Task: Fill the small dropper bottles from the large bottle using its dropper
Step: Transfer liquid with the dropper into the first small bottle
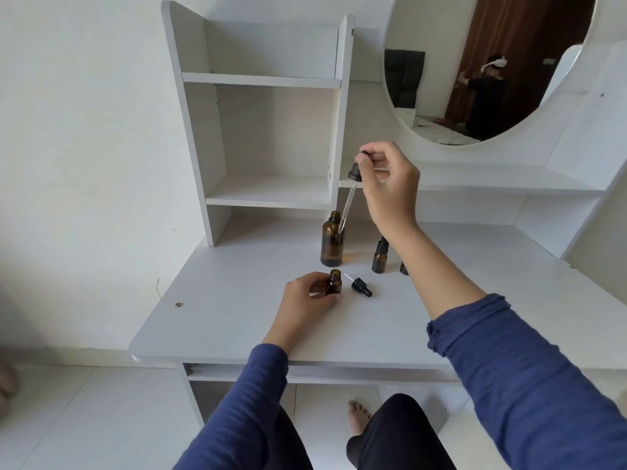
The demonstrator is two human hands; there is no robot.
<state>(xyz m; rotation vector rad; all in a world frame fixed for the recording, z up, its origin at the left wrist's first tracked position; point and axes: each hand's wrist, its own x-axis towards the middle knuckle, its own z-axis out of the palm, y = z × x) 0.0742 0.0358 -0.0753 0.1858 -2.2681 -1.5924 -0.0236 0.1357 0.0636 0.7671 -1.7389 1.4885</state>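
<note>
Small bottle (334,283), uncapped, stands on desk (237,300) in front of big bottle (331,240); its cap (360,286) lies just beside. Left hand (310,293) is curled round it, steadying. Right hand (390,179) pinches the dropper (349,198) bulb between fingertips, pipette tilted, tip at the big bottle's shoulder, outside the neck. Next, I'd say: bring tip plumb over the small mouth, squeeze slowly, keep the bottle pinned. Two capped ones (380,257) wait near the right forearm.
</note>
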